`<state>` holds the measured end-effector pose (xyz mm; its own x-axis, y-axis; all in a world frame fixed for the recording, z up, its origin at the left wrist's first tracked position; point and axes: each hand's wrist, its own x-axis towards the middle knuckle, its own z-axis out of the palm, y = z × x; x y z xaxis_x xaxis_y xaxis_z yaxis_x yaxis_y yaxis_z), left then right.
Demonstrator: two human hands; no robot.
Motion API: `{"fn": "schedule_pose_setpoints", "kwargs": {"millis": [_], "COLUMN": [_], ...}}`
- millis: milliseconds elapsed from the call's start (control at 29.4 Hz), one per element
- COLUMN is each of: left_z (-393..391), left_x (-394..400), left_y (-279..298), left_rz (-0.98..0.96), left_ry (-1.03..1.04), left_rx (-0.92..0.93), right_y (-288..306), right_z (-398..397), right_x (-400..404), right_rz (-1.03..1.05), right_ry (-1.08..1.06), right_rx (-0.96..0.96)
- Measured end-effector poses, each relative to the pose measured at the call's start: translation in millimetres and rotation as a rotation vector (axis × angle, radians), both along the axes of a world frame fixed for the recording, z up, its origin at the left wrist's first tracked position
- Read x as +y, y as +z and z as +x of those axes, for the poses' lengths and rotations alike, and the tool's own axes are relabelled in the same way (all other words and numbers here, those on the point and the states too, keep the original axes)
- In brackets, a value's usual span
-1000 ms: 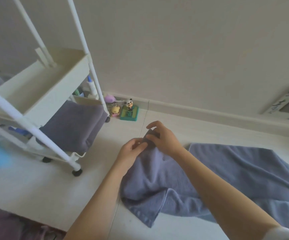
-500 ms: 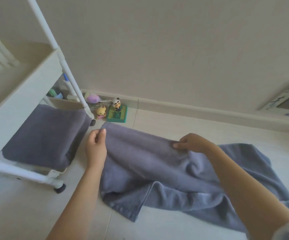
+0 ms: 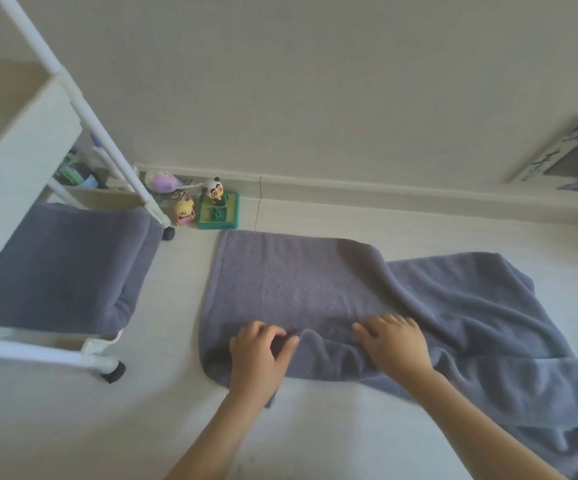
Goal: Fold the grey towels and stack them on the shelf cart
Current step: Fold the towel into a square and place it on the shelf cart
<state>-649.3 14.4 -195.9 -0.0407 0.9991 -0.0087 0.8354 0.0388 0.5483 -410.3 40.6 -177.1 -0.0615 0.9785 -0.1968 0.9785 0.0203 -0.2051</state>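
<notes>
A grey towel (image 3: 301, 289) lies partly spread on the floor (image 3: 72, 427), its right end rumpled. Both hands rest on its near edge — the left hand (image 3: 258, 358) seems to pinch a fold, while the right hand (image 3: 393, 344) presses flat, fingers relaxed. A folded towel (image 3: 62, 268) sits on the cart (image 3: 20, 140) — well left.

1. Bare floor (image 3: 72, 427) lower left of frame, open for a hand.
2. Shelf cart (image 3: 20, 161) fills the left; post and caster (image 3: 114, 370) jut toward centre.
3. Floor strip between cart and spread grey towel (image 3: 298, 285), passable.
4. Toy figures (image 3: 216, 209) crowd the wall at upper centre-left.
5. Floor upper right, beyond the towel, open.
</notes>
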Motion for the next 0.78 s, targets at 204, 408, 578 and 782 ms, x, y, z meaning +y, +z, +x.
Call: {"fn": "schedule_pose_setpoints", "kwargs": {"millis": [204,408,578,782], "left_z": [-5.2,-38.9,-62.0,-42.3], "left_x": [-14.3,-22.6,-37.5,-71.6], "left_y": [4.9,48.7,67.8,44.0], "left_rz": [-0.127,-0.347,-0.544,-0.385], "left_ry": [0.03,-0.102,-0.216,-0.108], "left_rx": [-0.198,-0.449,-0.258,0.04], "right_y": [11.6,39.9,57.4,35.2], "right_z": [40.7,47.5,41.3,23.3], "right_x": [-37.9,-65.9,-77.5,-91.6], "right_rz": [-0.113,-0.077,-0.508,-0.361], "right_ry": [0.031,-0.012,0.177,0.104], "right_rx": [-0.065,0.358,0.233,0.245]}}
